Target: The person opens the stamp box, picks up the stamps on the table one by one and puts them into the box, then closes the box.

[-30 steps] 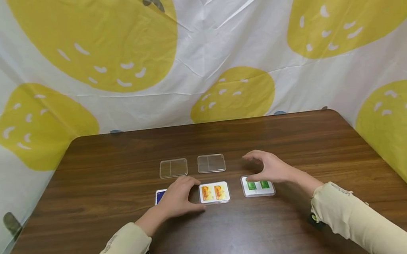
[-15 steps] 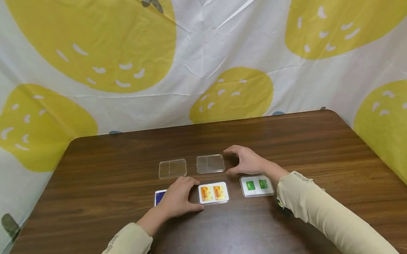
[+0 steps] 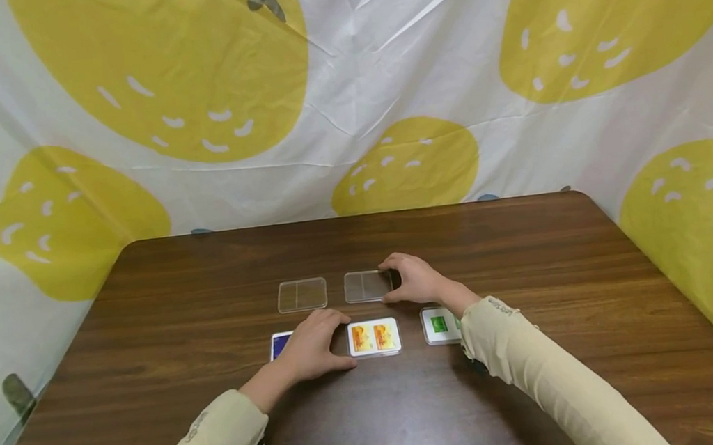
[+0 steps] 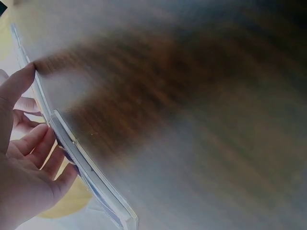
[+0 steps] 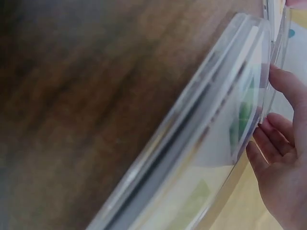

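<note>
A clear plastic case [image 3: 374, 337] with a card showing two orange pictures lies at the middle of the near row. My left hand [image 3: 310, 348] grips its left end, thumb at the near edge and fingers at the far edge. Beneath that hand, a dark blue card [image 3: 281, 344] is mostly hidden. My right hand [image 3: 416, 278] pinches the right end of a clear rectangular lid [image 3: 364, 287] between thumb and fingers. Under the right forearm sits another case [image 3: 438, 325] with a green-pictured card, partly covered by the sleeve; the right wrist view shows this case [image 5: 211, 139] close up.
A second clear lid [image 3: 302, 295] lies flat to the left of the first one, in the far row. Everything rests on a brown wood-grain table [image 3: 221, 261]. Behind it hangs a white cloth [image 3: 253, 189] with large yellow fruit shapes.
My right hand has moved left from above the green-card case to the right-hand clear lid, and its thumb and fingers now take hold of it. The left hand has stayed in place.
</note>
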Demonstrator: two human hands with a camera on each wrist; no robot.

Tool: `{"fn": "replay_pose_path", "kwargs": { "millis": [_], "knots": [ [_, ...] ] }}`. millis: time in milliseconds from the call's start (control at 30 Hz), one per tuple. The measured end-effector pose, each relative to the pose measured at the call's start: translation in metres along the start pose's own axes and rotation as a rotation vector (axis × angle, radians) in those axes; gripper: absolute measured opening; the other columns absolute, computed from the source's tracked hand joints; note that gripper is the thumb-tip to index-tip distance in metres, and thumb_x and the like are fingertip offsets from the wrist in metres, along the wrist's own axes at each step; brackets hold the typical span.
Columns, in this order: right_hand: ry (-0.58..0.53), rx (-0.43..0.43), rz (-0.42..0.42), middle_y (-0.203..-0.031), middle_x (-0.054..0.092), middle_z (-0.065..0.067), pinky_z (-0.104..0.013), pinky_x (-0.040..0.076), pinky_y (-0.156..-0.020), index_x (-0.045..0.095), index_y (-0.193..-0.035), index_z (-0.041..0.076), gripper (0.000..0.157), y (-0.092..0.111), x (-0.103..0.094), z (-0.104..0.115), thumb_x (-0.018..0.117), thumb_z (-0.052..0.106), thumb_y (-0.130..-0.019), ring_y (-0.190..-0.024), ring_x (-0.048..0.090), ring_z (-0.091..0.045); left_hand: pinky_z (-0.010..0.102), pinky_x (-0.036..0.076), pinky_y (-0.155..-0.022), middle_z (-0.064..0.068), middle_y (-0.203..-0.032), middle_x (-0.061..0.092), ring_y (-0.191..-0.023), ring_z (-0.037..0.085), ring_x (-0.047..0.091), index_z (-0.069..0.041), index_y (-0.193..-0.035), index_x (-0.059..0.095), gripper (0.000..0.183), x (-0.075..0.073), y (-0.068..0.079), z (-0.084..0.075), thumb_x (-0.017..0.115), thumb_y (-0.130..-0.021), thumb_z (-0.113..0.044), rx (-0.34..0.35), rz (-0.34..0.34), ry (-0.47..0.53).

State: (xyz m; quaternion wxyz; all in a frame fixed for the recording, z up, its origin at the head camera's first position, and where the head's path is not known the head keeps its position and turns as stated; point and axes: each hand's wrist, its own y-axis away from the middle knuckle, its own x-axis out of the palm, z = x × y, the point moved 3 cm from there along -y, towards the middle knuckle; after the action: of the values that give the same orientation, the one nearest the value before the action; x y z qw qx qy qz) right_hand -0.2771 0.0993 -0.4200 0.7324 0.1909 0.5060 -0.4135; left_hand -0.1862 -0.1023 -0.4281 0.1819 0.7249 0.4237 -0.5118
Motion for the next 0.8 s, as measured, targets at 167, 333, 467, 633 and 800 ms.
{"fn": "replay_pose_path", "kwargs": {
  "millis": [167,333,467,633,800],
  "knots": [
    [0.021,0.017,0.019,-0.109,0.059,-0.012,-0.038,0.042,-0.090,0.062,-0.110,-0.002,0.054,-0.002,-0.001,0.001,0.077,0.028,-0.067,-0.104,0.054,-0.026,0.038,0.041,-0.092,0.008,-0.110,0.059,-0.108,0.024,0.050,-0.003,-0.110,0.057,0.060,-0.001,0.000,0.000,0.078,-0.064,-0.037,0.002,-0.001,0.000],
    [0.039,0.025,0.022,-0.105,0.060,-0.010,-0.036,0.044,-0.088,0.064,-0.105,-0.001,0.052,-0.003,-0.002,0.002,0.077,0.030,-0.064,-0.100,0.055,-0.025,0.038,0.041,-0.092,0.009,-0.110,0.059,-0.107,0.025,0.050,-0.002,-0.109,0.058,0.060,-0.001,0.000,0.000,0.079,-0.064,-0.035,0.009,-0.008,-0.002],
    [0.050,0.023,0.018,-0.100,0.061,-0.008,-0.035,0.045,-0.086,0.064,-0.103,0.000,0.052,-0.001,-0.003,0.002,0.076,0.030,-0.063,-0.096,0.056,-0.023,0.039,0.041,-0.091,0.009,-0.110,0.059,-0.107,0.025,0.050,-0.002,-0.110,0.057,0.059,-0.001,0.000,0.000,0.079,-0.064,-0.034,0.010,-0.007,-0.007],
    [0.018,0.015,0.006,-0.098,0.060,-0.006,-0.035,0.046,-0.083,0.064,-0.102,0.001,0.051,0.005,-0.004,0.001,0.075,0.030,-0.062,-0.093,0.057,-0.021,0.040,0.041,-0.091,0.009,-0.109,0.059,-0.107,0.026,0.050,-0.002,-0.110,0.057,0.058,-0.001,0.000,0.000,0.078,-0.065,-0.033,0.014,-0.004,-0.017],
    [-0.020,-0.016,-0.036,-0.098,0.061,-0.005,-0.034,0.047,-0.079,0.064,-0.102,0.002,0.050,0.014,-0.010,0.008,0.077,0.029,-0.061,-0.089,0.056,-0.018,0.040,0.041,-0.091,0.009,-0.109,0.059,-0.106,0.026,0.050,-0.002,-0.110,0.057,0.059,-0.002,0.001,0.000,0.078,-0.065,-0.035,0.019,-0.005,-0.018]
  ]
}}
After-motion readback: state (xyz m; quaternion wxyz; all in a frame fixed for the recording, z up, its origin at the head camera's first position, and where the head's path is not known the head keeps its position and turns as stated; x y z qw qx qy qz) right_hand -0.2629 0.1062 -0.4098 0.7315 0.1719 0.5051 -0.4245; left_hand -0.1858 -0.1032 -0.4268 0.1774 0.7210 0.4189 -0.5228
